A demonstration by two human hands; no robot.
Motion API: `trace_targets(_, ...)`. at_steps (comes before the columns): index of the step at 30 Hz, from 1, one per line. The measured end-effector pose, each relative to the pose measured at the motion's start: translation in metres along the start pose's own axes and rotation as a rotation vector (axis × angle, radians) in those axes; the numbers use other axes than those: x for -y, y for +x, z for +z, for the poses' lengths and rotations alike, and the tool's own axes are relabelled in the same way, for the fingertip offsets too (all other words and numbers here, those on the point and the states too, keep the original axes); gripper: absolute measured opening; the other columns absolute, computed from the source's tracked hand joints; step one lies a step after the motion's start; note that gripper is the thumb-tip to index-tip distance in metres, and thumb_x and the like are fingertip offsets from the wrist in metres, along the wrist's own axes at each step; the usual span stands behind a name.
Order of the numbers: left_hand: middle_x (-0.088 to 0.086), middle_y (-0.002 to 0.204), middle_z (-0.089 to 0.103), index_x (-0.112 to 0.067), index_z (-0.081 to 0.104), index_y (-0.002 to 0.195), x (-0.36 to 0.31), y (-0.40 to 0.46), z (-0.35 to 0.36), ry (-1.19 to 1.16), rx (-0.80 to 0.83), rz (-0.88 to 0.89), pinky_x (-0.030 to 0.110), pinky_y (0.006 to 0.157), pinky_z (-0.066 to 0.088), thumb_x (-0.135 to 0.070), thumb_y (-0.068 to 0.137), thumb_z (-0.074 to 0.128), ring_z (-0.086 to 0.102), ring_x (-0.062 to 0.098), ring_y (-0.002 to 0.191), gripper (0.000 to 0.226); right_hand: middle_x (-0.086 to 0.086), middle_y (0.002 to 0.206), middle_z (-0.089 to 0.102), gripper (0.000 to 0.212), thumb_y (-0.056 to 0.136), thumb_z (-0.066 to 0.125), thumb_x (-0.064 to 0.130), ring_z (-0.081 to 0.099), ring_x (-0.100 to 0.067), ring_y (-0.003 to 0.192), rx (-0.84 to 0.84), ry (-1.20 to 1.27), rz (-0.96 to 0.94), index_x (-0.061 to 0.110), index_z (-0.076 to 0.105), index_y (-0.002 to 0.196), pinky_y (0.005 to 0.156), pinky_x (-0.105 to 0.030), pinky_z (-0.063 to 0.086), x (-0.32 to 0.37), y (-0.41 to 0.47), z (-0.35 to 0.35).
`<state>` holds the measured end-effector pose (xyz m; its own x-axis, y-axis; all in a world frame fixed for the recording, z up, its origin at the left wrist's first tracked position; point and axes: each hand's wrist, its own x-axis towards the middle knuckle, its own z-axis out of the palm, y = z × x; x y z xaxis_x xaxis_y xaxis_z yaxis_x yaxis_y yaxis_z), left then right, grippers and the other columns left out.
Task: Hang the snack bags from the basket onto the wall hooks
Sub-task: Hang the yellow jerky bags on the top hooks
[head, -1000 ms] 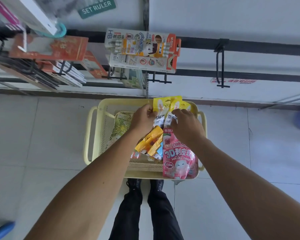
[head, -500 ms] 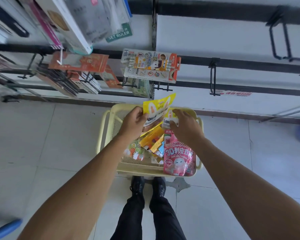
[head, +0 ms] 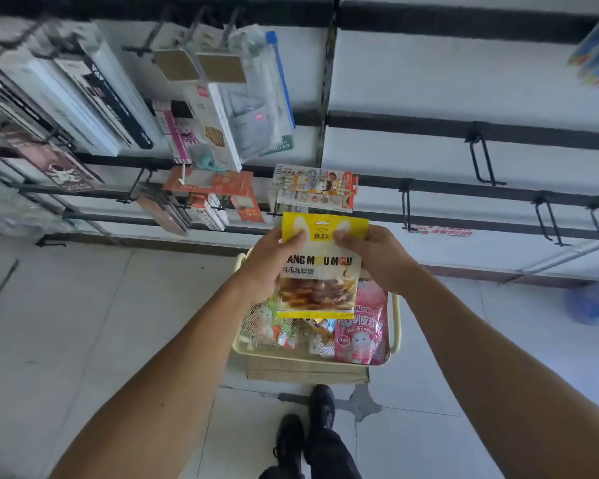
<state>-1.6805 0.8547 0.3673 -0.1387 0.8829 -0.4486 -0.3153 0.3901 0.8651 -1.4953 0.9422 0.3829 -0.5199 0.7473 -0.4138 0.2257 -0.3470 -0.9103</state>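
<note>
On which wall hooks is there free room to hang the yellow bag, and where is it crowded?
Both hands, left hand and right hand, hold the yellow snack bag. Free: the bare black hooks right of the stationery card pack, and more further right. Crowded: the hooks left of the vertical post.

White wall (head: 464, 81) ahead of me, black rails (head: 498, 127) across it; pale tiled floor (head: 66, 323) below; stationery packs (head: 201, 133) far left.
</note>
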Motion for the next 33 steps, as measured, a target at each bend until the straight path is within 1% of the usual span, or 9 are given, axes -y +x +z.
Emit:
trace_targets(3, 0.013, 0.103, 0.075, -0.015, 0.069, 0.104, -0.026, -0.02, 0.018, 0.014, 0.066, 0.064, 0.048, 0.085, 0.059, -0.034, 0.08, 0.073, 0.072, 0.033, 0.097, 0.031, -0.018, 0.092, 0.075, 0.016, 0.094, 0.067, 0.023, 0.072, -0.026, 0.08, -0.028, -0.026, -0.066, 0.008, 0.072, 0.093, 0.074, -0.041, 0.06, 0.028, -0.03, 0.007)
trace_targets(6, 0.006, 0.098, 0.077, -0.015, 0.071, 0.099, -0.052, -0.035, 0.041, 0.051, 0.013, 0.15, 0.047, 0.09, 0.057, -0.028, 0.088, 0.072, 0.074, 0.022, 0.095, 0.017, -0.014, 0.091, 0.075, 0.015, 0.095, 0.065, 0.022, 0.073, -0.026, 0.082, -0.085, 0.029, -0.122, 0.008, 0.07, 0.097, 0.067, -0.036, 0.059, 0.057, -0.06, 0.005)
trace_targets(9, 0.001, 0.095, 0.078, -0.012, 0.073, 0.099, -0.081, -0.047, 0.066, 0.127, 0.024, 0.235, 0.042, 0.092, 0.054, -0.033, 0.088, 0.074, 0.074, 0.014, 0.093, 0.023, -0.014, 0.091, 0.074, 0.019, 0.095, 0.065, 0.022, 0.072, -0.025, 0.08, -0.172, 0.042, -0.205, 0.003, 0.069, 0.1, 0.066, -0.035, 0.057, 0.088, -0.089, -0.004)
trace_targets(14, 0.032, 0.102, 0.069, 0.002, 0.067, 0.096, -0.141, -0.076, 0.113, 0.149, 0.102, 0.298, 0.065, 0.091, 0.052, -0.054, 0.084, 0.07, 0.069, 0.048, 0.096, 0.057, -0.008, 0.077, 0.075, 0.016, 0.096, 0.064, 0.019, 0.072, -0.021, 0.068, -0.285, 0.026, -0.355, 0.005, 0.07, 0.093, 0.058, -0.03, 0.057, 0.145, -0.134, -0.029)
trace_targets(16, 0.018, 0.085, 0.072, -0.013, 0.072, 0.079, -0.163, -0.086, 0.135, 0.137, 0.1, 0.325, 0.06, 0.087, 0.053, -0.046, 0.092, 0.067, 0.07, 0.039, 0.086, 0.035, -0.01, 0.081, 0.076, 0.021, 0.096, 0.064, 0.021, 0.074, -0.023, 0.071, -0.314, 0.012, -0.403, 0.001, 0.07, 0.098, 0.059, -0.031, 0.057, 0.165, -0.152, -0.043)
trace_targets(19, -0.001, 0.074, 0.068, -0.031, 0.073, 0.067, -0.19, -0.1, 0.171, 0.166, 0.091, 0.407, 0.06, 0.088, 0.053, -0.042, 0.093, 0.066, 0.067, 0.028, 0.082, 0.03, -0.015, 0.087, 0.076, 0.027, 0.096, 0.065, 0.024, 0.075, -0.028, 0.076, -0.346, 0.016, -0.469, -0.001, 0.069, 0.102, 0.06, -0.035, 0.059, 0.19, -0.177, -0.068)
trace_targets(24, -0.005, 0.072, 0.068, -0.026, 0.071, 0.072, -0.225, -0.128, 0.241, 0.173, 0.099, 0.598, 0.042, 0.074, 0.051, -0.029, 0.099, 0.061, 0.067, 0.016, 0.073, 0.029, -0.009, 0.082, 0.076, 0.019, 0.096, 0.064, 0.022, 0.074, -0.023, 0.072, -0.332, 0.019, -0.581, 0.004, 0.07, 0.095, 0.057, -0.031, 0.057, 0.234, -0.228, -0.118)
trace_targets(27, -0.005, 0.071, 0.068, -0.026, 0.07, 0.071, -0.243, -0.145, 0.284, 0.186, 0.056, 0.682, 0.037, 0.069, 0.052, -0.027, 0.099, 0.061, 0.067, 0.018, 0.072, 0.03, -0.007, 0.081, 0.076, 0.016, 0.096, 0.065, 0.024, 0.074, -0.021, 0.07, -0.323, -0.013, -0.639, 0.01, 0.07, 0.092, 0.057, -0.03, 0.056, 0.258, -0.254, -0.15)
trace_targets(33, -0.01, 0.073, 0.071, -0.026, 0.072, 0.071, -0.28, -0.164, 0.341, 0.192, 0.013, 0.756, 0.046, 0.082, 0.054, -0.026, 0.1, 0.06, 0.068, 0.022, 0.083, 0.031, -0.007, 0.08, 0.074, 0.015, 0.097, 0.063, 0.02, 0.071, -0.02, 0.068, -0.299, -0.022, -0.762, 0.007, 0.071, 0.094, 0.057, -0.031, 0.056, 0.299, -0.28, -0.192)
